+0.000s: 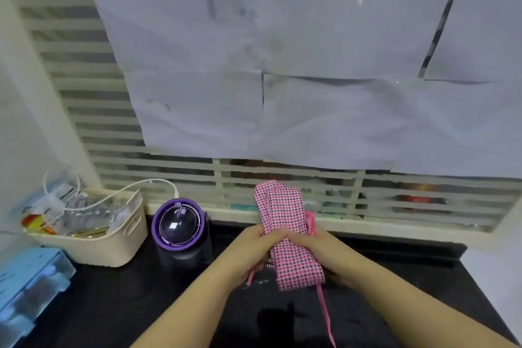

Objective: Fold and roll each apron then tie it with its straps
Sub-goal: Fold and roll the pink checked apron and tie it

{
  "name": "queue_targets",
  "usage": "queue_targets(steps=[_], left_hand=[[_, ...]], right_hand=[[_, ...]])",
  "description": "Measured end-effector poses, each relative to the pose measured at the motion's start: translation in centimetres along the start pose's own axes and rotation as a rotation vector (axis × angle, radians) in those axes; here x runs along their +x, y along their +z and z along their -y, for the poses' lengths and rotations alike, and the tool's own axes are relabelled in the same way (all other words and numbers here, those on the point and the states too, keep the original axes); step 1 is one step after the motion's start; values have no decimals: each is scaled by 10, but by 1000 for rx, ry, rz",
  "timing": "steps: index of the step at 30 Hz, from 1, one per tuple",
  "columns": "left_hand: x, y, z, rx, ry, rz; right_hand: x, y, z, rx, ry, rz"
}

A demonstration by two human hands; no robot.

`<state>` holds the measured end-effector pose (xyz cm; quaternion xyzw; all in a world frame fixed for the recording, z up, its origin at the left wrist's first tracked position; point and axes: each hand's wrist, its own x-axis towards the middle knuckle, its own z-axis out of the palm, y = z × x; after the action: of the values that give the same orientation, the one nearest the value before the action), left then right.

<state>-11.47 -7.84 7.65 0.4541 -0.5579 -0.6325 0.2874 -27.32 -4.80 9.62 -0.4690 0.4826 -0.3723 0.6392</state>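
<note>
A rolled pink dotted apron (285, 234) stands nearly upright above a dark surface (141, 305), clasped at its middle between both hands. The left hand (254, 248) and right hand (324, 251) each curl closed around the bundle, while a pink strap (324, 313) dangles below the roll.

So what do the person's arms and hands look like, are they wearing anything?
Both arms are bare, with no sleeves showing as far as the picture's bottom edge. The left hand and right hand wear no gloves. No watch, bracelet or ring shows on the parts in view.
</note>
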Motion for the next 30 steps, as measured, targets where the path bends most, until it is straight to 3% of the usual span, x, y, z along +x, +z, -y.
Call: queue_targets(steps=[6,8,12,17,21,30], left_hand=[[11,12,76,-58,-51,-250],[10,11,95,13,-58,-260],[4,5,128,199,-100,-196],[3,5,160,411,-185,-290],[10,-3,175,573,-263,-405],[19,-9,181,729,-315,-441]], right_hand=[[13,12,-62,-175,110,-28],[14,12,-78,-131,88,-22],[20,0,-109,22,105,-196],[35,-2,-140,-360,256,-263],[39,-7,-160,-389,331,-424],[21,-24,-145,-889,252,-231]])
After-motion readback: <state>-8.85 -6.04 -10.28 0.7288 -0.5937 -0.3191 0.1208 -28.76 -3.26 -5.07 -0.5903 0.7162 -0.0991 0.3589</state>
